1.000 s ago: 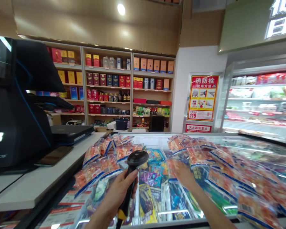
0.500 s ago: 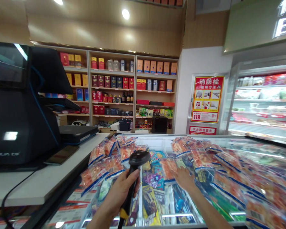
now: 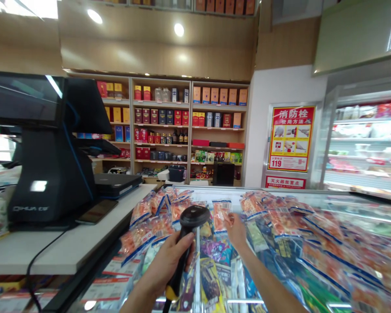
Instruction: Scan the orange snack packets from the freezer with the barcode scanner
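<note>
My left hand (image 3: 172, 254) is wrapped round the handle of a black barcode scanner (image 3: 193, 216), whose head tilts to the right. Pinched by its right edge in my right hand (image 3: 237, 229) is a clear packet of orange-pink food (image 3: 220, 214) with blue trim and a barcode near its top. The packet is just right of the scanner head, above the glass freezer top. Similar packets lie in a pile (image 3: 156, 217) to the left and in a larger spread (image 3: 286, 219) to the right. The contents of the packets are too blurred to name exactly.
On the left, a white counter (image 3: 52, 256) carries a black point-of-sale terminal (image 3: 52, 174) and a phone (image 3: 97, 211). Coloured packages (image 3: 215, 278) show through the freezer glass. Behind stand shelves of boxes (image 3: 161, 117), a red fire-hydrant sign (image 3: 292, 138) and a lit chiller (image 3: 368, 148).
My right hand has lifted the packet off the glass and brought it left and up, nearer the scanner. The scanner stays in my left hand. The view has shifted slightly left.
</note>
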### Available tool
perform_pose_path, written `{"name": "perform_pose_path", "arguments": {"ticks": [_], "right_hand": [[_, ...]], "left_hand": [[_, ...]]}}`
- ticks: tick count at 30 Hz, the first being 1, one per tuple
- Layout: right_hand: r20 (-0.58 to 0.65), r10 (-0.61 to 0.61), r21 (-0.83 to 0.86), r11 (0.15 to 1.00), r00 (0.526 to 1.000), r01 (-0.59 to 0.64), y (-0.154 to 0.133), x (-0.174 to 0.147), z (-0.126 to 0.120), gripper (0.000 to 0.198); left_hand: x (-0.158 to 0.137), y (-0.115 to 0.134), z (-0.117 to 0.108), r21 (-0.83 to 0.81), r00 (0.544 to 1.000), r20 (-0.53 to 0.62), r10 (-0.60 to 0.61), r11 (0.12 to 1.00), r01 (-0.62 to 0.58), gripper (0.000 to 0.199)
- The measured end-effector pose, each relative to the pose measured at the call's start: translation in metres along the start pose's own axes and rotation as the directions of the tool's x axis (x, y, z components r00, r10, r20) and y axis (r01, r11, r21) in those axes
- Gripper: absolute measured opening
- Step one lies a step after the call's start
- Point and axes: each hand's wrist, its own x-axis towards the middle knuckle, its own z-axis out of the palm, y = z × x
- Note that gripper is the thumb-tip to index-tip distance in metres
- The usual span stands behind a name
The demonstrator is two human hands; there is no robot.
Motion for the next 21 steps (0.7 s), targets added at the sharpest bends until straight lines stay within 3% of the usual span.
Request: {"name": "perform_pose_path", "arguments": {"ticks": [10, 18, 21], "right_hand": [[0.007, -0.009, -0.017, 1.000, 1.000, 0.009, -0.001, 0.004, 0.003, 0.025], [0.052, -0.127, 0.167, 0.979, 0.991, 0.117, -0.023, -0.015, 0.023, 0.029], [0.100, -0.200, 0.121, 0.975, 0.975, 0.187, -0.037, -0.028, 0.042, 0.032]], "left_hand": [[-0.005, 0.003, 0.003, 0.002, 0.998, 0.041, 0.054, 0.999, -0.054, 0.026], [-0.004, 0.007, -0.027, 0.000, 0.987, -0.137, 0.078, 0.997, -0.079, 0.026], [-0.007, 0.008, -0.034, -0.034, 0.971, -0.225, 0.078, 0.996, -0.088, 0.026]]}}
